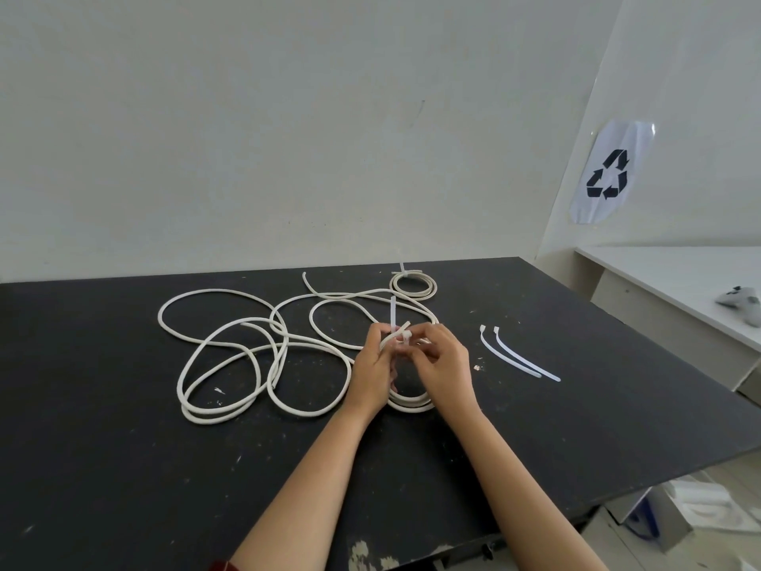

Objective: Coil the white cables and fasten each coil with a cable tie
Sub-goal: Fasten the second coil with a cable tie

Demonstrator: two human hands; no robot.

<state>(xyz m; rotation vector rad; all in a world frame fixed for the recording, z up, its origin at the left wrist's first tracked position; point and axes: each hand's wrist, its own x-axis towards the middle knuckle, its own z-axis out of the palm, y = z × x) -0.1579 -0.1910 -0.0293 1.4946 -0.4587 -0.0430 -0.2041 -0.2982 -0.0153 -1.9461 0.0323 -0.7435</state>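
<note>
A: What do we log for the hands?

B: Both are together over the matt black bench (123, 467). The left hand (372, 372) has its fingers curled round the top of a small coil of white round cable (412, 405), whose lower loops lie on the bench below the wrists. The right hand (442, 364) pinches a translucent white plastic cable tie (393, 313) at the coil's top; the tie's tail sticks straight up between the two hands.

A: Is the tie closed?

B: We cannot tell, the fingers cover the head.

A: Other cables?

B: We see loose white cable in big sprawling loops (230, 364) left of the hands, some strands crossing each other and running behind the hands. A finished small white coil with a tie on it (413, 285) lies near the far edge, well apart from the hands.

A: Spare ties?

B: Two more white cable ties (521, 358) lie side by side, flat on the bench, right of the right hand, not touching it.

A: Background?

B: A pale wall, a sheet with a black recycling symbol (609, 173) on the right-hand wall, and a white side table (659, 274) at far right.
</note>
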